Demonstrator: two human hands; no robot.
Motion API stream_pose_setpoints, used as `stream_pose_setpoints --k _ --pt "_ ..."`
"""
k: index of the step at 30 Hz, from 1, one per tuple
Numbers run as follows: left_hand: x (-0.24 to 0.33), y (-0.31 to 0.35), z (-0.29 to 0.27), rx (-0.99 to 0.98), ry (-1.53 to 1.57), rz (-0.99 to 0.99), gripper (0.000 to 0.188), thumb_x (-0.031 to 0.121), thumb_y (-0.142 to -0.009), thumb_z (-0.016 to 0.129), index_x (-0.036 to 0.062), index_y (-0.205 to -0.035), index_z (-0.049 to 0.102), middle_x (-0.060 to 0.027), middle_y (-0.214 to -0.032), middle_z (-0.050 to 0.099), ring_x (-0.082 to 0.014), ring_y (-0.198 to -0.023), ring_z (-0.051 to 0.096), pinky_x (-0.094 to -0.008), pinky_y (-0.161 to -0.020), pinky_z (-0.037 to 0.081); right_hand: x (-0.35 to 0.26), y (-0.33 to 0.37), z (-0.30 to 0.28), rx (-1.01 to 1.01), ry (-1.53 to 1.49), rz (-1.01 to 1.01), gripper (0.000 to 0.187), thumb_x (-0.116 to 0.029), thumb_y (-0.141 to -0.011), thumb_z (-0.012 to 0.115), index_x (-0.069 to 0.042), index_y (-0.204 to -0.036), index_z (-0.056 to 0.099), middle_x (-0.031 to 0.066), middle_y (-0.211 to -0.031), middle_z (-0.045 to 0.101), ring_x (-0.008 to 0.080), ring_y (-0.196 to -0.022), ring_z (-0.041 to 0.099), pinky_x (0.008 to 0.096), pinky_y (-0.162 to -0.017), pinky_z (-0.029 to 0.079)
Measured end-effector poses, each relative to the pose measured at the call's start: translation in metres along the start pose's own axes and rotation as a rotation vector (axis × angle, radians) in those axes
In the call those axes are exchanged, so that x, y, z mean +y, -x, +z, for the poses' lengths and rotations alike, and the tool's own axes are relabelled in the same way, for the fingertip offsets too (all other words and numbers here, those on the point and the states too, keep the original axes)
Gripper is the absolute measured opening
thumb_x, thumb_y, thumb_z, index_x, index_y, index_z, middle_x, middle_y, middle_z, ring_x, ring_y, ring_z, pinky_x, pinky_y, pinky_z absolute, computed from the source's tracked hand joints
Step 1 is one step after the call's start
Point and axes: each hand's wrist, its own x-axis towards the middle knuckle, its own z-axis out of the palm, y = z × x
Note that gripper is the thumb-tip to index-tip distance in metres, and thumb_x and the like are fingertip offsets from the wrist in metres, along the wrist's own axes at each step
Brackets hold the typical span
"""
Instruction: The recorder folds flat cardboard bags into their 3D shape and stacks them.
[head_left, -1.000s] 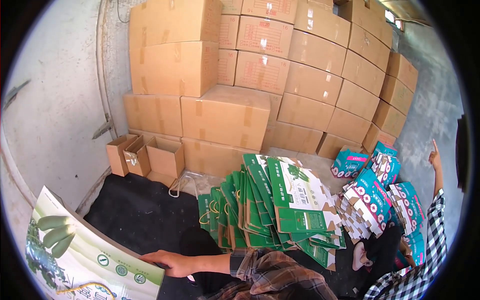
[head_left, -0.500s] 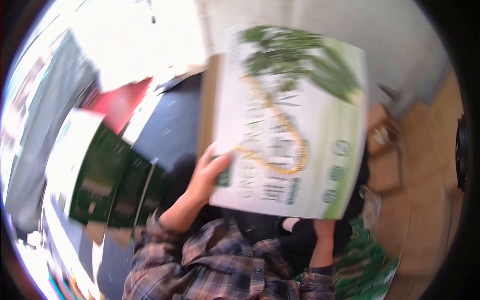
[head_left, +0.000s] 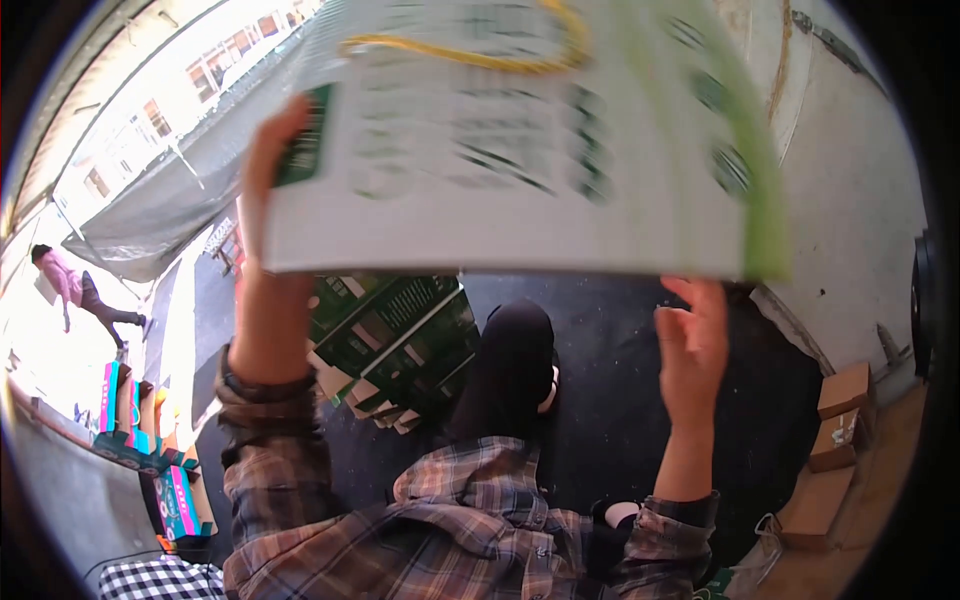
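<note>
A white and green carton (head_left: 520,225) with a yellow rope handle (head_left: 480,58) is raised in front of me, cut off by the top of the head view. My left hand (head_left: 268,190) grips its left edge, the fingers wrapped round beside a dark green patch. Under the lower right edge is my right hand (head_left: 690,345), its fingers bent up against the carton and partly hidden by it. Behind and below the carton, near my left forearm, stand stacked dark green cartons (head_left: 395,345); the raised carton hides their upper part.
Brown cardboard boxes (head_left: 820,500) line the right wall, with a clear plastic bag (head_left: 760,560) nearby. Colourful boxes (head_left: 180,500) and a checked cloth (head_left: 160,580) are at the left. Outside at far left, another person (head_left: 85,290) walks. My knee (head_left: 515,340) juts over the dark floor.
The carton has risen and moved farther toward the top, both hands with it. My view has turned: the green stack is now nearer the middle, and the walking person shows at left.
</note>
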Motion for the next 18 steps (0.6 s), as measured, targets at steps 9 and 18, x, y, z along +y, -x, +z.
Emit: stream_pose_setpoints --k 9,18 --pt "0.094 -0.026 -0.131 0.330 -0.180 0.013 0.031 0.024 -0.090 0.048 -0.0019 -0.103 0.059 -0.0148 -0.093 0.066 -0.0210 -0.082 0.065 -0.0302 -0.073 0.054 0.070 0.070 -0.033 -0.205 0.027 0.432 0.030 -0.002 -0.085 0.060 -0.002 -0.115 0.060 0.0079 -0.113 0.062 0.0113 -0.087 0.058 0.0224 -0.069 0.047" --pt "0.082 -0.004 -0.240 0.490 -0.192 -0.169 0.033 0.034 -0.090 0.045 0.0055 -0.090 0.061 -0.0105 -0.080 0.067 -0.0207 -0.067 0.066 -0.0308 -0.059 0.055 0.095 0.115 -0.074 -0.195 0.130 0.605 0.029 -0.003 -0.085 0.059 -0.001 -0.114 0.061 0.0070 -0.104 0.065 0.0095 -0.083 0.059 0.0232 -0.071 0.048"
